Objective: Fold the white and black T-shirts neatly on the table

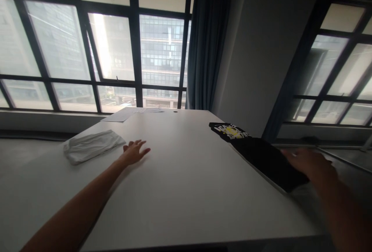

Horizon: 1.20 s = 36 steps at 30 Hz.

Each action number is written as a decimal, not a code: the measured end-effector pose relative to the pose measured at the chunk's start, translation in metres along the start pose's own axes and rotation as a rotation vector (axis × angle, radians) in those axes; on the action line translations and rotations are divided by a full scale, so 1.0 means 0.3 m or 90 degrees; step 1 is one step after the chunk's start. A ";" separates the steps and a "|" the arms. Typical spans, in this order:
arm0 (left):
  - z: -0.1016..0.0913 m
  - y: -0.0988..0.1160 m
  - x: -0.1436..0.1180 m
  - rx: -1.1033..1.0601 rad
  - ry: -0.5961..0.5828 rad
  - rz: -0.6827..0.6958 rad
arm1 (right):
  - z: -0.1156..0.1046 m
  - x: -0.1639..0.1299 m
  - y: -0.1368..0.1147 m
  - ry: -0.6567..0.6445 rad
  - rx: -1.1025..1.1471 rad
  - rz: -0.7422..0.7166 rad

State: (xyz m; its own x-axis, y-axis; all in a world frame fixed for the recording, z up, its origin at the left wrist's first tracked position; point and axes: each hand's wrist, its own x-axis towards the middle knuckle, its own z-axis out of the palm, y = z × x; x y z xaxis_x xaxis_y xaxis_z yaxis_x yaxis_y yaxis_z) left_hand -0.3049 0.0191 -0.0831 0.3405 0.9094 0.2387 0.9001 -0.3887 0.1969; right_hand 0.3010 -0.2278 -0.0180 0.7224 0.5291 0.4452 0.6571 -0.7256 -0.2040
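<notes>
My left hand [135, 153] is held over the white table with its fingers spread and nothing in it. Just left of it lies a folded white cloth [94, 146], close to the fingertips but not gripped. On the right side of the table a black folded garment [261, 159], with a white and yellow print at its far end, stretches along the edge. My right hand [312, 164] is at the near right end of this garment, its thumb pointing left over the black fabric. Motion blurs its fingers, so whether they grip the fabric cannot be made out.
White paper sheets [120, 115] lie at the far left of the white table [180, 190]. A small dark round cable hole [175, 111] sits near the far edge. Beyond stand windows, a blue curtain [205, 50] and a grey pillar [261, 50].
</notes>
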 end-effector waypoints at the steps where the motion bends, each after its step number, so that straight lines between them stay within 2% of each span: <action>1: -0.016 -0.038 0.013 0.015 0.063 -0.079 | -0.023 -0.020 -0.100 -0.034 0.001 -0.029; 3: -0.044 -0.133 0.020 0.050 0.159 -0.232 | -0.048 -0.089 -0.319 -0.071 0.041 -0.149; 4: -0.054 -0.185 0.014 0.066 0.177 -0.286 | -0.046 -0.130 -0.427 -0.104 0.069 -0.218; 6: -0.066 -0.286 -0.014 0.087 0.147 -0.372 | -0.015 -0.208 -0.618 -0.179 0.099 -0.329; 8: -0.075 -0.360 -0.048 0.077 0.096 -0.416 | 0.043 -0.267 -0.760 -0.243 0.090 -0.396; 11: -0.091 -0.398 -0.075 0.055 0.067 -0.412 | 0.144 -0.320 -0.883 -0.266 0.075 -0.441; 15: -0.107 -0.336 -0.047 0.037 0.074 -0.344 | 0.237 -0.367 -0.937 -0.249 0.091 -0.484; 18: -0.091 -0.218 -0.013 -0.015 0.055 -0.239 | 0.264 -0.401 -0.942 -0.204 0.148 -0.512; 20: -0.065 -0.109 -0.003 -0.070 0.022 -0.139 | 0.268 -0.421 -0.942 -0.220 0.204 -0.534; 23: -0.026 0.053 -0.021 -0.200 -0.045 0.036 | 0.273 -0.445 -0.943 -0.287 0.305 -0.635; 25: -0.012 0.122 -0.047 -0.288 -0.108 0.204 | 0.280 -0.453 -0.940 -0.295 0.357 -0.697; 27: -0.008 0.144 -0.072 -0.264 -0.156 0.310 | 0.285 -0.449 -0.934 -0.287 0.386 -0.695; 30: -0.008 0.117 -0.089 -0.144 -0.170 0.296 | 0.280 -0.421 -0.922 -0.294 0.434 -0.624; 32: -0.008 0.092 -0.086 -0.121 -0.162 0.266 | 0.271 -0.401 -0.918 -0.292 0.484 -0.575; 36: -0.016 0.081 -0.072 -0.114 -0.089 0.214 | 0.247 -0.386 -0.922 -0.241 0.556 -0.512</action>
State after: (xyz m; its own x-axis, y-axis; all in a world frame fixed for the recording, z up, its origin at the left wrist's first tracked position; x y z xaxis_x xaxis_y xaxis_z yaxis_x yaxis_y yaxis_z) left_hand -0.2917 -0.0109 -0.0788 0.6527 0.7335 0.1895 0.6744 -0.6765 0.2957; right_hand 0.0515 -0.0558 -0.0779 -0.0294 0.8856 0.4635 0.7596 0.3212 -0.5656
